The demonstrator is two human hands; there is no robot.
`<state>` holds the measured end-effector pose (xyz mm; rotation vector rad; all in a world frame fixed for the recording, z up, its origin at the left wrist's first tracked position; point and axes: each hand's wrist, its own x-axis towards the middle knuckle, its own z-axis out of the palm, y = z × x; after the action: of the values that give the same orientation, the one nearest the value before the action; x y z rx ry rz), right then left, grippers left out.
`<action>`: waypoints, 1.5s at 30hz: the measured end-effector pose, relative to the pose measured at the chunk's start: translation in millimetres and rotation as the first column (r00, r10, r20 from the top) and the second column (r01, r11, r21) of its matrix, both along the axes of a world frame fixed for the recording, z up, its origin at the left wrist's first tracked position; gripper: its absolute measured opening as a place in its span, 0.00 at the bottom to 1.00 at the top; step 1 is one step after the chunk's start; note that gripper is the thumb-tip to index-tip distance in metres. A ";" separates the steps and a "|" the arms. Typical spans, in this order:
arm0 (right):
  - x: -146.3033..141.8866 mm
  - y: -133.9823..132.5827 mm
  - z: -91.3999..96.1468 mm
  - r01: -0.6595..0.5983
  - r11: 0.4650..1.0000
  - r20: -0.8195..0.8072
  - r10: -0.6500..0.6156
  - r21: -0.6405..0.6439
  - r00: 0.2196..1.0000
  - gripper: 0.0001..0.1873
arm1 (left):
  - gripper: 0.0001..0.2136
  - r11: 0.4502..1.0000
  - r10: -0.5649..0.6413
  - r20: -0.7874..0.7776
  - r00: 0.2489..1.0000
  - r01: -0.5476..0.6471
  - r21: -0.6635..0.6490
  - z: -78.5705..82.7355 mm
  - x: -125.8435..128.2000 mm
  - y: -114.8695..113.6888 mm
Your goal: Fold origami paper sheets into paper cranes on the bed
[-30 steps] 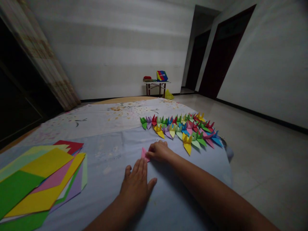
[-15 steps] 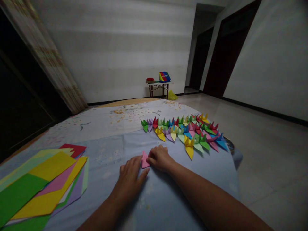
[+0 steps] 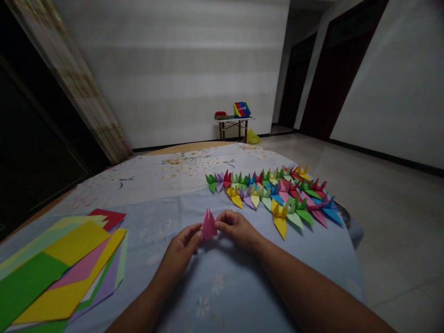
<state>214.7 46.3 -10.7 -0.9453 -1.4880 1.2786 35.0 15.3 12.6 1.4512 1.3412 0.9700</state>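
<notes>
Dim room, pale walls, and a pale blue cloth (image 3: 243,286) spread over the floor made the working surface. Dead ahead at twelve o'clock the two hands met: the left hand (image 3: 180,249) pinched a pink folded piece (image 3: 209,224) from its seven o'clock side, and the right hand (image 3: 237,229) nipped it from three o'clock, thumb and forefinger of each closed on the paper. It stood upright between them; whether its base touched the cloth could not be told. By the look of it, this fold wanted light, even pinches low on the body, both sides drawn apart equally so the thin layers would not slip or tear, and the tips left untouched. The piece itself was small, bright pink and matte, narrow at the foot, with two sharp points at the top and a notch between them. Off at two o'clock lay rows of finished paper cranes (image 3: 277,194) in many colours, and at eight o'clock a fanned stack of coloured sheets (image 3: 58,263)
</notes>
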 end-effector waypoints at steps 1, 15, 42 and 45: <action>0.0 -0.1 -0.5 -0.009 1.000 -0.027 0.009 -0.008 1.000 0.17 | 0.19 1.000 -0.009 0.022 1.000 0.010 -0.014 0.0 0.4 -0.1; -10.1 -15.5 5.9 0.131 0.969 0.193 -0.171 0.208 0.966 0.12 | 0.27 0.987 0.158 0.300 0.941 -0.151 -0.045 5.2 7.8 -6.7; -17.0 -17.6 3.4 0.127 0.990 0.025 -0.129 0.069 0.991 0.09 | 0.19 0.999 -0.016 0.343 0.939 0.028 -0.031 -0.9 9.1 -9.2; -15.9 -18.5 3.2 0.156 0.978 0.106 -0.172 0.138 0.979 0.09 | 0.22 0.999 0.032 0.363 0.931 -0.014 -0.052 -0.8 10.4 -8.1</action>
<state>198.7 27.8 -7.5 -1.0490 -1.5288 1.0106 45.4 7.2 11.8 1.1510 1.1011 1.1499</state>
